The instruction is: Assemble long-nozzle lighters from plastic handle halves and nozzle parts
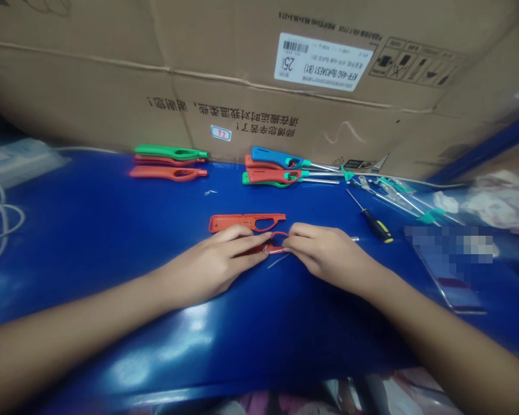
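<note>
Over an orange lighter casing half [277, 249], my left hand [218, 259] lies with its fingers pressed along the casing, holding it on the table. My right hand [322, 251] pinches the loop end of the same casing, its fingertips close to my left ones. Most of the casing is hidden under my hands. A thin white wire and a thin grey tube [278, 261] show by my right fingertips. Just behind lies another orange casing half [227, 222], its hollow side facing up. A short metal tip [355, 238] peeks out beyond my right hand.
Green and orange casings [170, 153] stand back left. Assembled lighters [277, 176] lie behind the hands, with metal rods [409, 199] to their right. A black-yellow screwdriver [376, 226] and a phone [452, 282] are at right. A cardboard box [112, 86] walls off the blue table [90, 230].
</note>
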A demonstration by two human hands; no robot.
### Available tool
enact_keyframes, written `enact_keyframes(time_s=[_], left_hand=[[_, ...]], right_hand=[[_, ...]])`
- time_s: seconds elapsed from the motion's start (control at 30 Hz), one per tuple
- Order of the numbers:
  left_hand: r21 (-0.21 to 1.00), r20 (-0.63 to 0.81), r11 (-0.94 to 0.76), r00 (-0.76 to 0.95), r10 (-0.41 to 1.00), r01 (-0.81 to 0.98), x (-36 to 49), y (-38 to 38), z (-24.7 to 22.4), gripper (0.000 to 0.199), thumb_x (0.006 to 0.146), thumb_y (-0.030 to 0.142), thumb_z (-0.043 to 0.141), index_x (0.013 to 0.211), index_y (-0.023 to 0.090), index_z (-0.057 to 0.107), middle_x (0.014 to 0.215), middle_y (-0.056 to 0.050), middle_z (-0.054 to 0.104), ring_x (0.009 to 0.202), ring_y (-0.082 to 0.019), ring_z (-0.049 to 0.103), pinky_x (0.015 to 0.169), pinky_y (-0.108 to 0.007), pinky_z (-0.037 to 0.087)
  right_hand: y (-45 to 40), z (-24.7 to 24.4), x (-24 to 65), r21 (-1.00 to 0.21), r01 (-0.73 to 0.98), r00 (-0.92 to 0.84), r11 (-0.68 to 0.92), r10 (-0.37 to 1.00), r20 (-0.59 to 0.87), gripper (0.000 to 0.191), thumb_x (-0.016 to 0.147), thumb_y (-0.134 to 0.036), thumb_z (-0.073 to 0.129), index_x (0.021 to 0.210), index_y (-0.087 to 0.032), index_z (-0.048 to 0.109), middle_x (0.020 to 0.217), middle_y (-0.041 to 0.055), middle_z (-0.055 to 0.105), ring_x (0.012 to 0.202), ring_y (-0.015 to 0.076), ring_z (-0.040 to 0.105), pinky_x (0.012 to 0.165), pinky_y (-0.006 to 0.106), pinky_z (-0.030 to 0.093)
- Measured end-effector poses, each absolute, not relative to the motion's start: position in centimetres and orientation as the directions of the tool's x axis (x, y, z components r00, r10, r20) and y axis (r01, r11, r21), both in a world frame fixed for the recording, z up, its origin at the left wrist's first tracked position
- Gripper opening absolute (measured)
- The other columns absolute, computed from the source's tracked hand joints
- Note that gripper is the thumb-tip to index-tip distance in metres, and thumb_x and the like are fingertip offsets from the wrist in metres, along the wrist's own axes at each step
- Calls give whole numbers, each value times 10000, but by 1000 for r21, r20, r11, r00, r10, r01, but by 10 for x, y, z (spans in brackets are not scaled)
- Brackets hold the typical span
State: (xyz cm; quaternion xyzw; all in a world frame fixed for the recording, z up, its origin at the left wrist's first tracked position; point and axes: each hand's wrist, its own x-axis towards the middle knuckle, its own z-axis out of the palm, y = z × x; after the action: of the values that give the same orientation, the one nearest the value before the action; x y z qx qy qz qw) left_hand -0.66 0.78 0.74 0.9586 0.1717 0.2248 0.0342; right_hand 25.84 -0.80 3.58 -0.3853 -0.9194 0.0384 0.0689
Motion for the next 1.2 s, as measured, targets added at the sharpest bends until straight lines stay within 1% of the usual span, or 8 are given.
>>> enact_keyframes(time_s=[0.1,0.23,0.37,0.5,0.8,0.9,1.0,1.2], left_hand=[[144,389,-933,848,360,330,-7,7,8,379,991,121,530,1353,171,627,1399,-126,629,1237,-275,577,1022,-443,567],[139,344,-929,863,370,343,-7,6,9,400,991,112,509,1375,155,608,1424,-135,609,1226,-288,576,1013,-467,573],[156,345,-924,857,382,349,-6,5,10,422,981,103,509,1389,169,597,1438,-132,598,1257,-290,564,1031,-476,562],[161,370,-924,847,381,346,-6,5,9,397,997,112,481,1371,154,608,1409,-135,623,1263,-296,566,1017,-479,573],[199,346,-915,848,401,351,-6,5,9,425,985,102,494,1389,178,599,1430,-149,601,1290,-299,555,1038,-501,556],[207,340,-917,854,395,342,-6,5,9,422,984,102,494,1384,183,601,1433,-144,599,1277,-294,557,1029,-496,559],[182,348,-923,856,382,338,-6,5,9,418,977,91,495,1371,175,605,1453,-129,585,1263,-296,551,1010,-481,569],[161,346,-926,859,378,342,-5,3,10,440,963,72,513,1384,168,597,1463,-123,576,1243,-295,549,1006,-465,568]], right_hand=[[-7,34,260,-202,700,-682,685,725,96,244,1028,-188,471,974,-202,708,930,42,644,785,147,604,667,261,419],[-5,32,260,-286,696,-658,658,744,112,208,1011,-192,518,950,-185,717,921,50,645,809,156,618,713,270,449],[-3,33,257,-421,703,-572,574,807,146,130,940,-143,619,857,-175,714,848,34,650,758,142,609,665,253,443],[-1,31,257,-518,653,-555,553,814,171,156,925,-109,614,833,-182,717,836,30,672,748,133,616,669,246,454],[-1,32,258,-545,639,-551,543,817,168,137,894,-97,633,809,-174,708,769,8,627,626,96,542,580,223,409],[-2,34,259,-546,647,-557,532,819,138,131,894,-93,630,827,-172,711,774,9,625,633,98,545,588,225,416],[-3,35,258,-528,660,-562,534,817,124,123,888,-84,638,845,-167,718,777,10,621,648,102,551,595,225,417],[-6,35,255,-440,700,-575,562,809,118,139,925,-101,608,848,-172,700,839,29,653,740,133,592,650,249,431]])
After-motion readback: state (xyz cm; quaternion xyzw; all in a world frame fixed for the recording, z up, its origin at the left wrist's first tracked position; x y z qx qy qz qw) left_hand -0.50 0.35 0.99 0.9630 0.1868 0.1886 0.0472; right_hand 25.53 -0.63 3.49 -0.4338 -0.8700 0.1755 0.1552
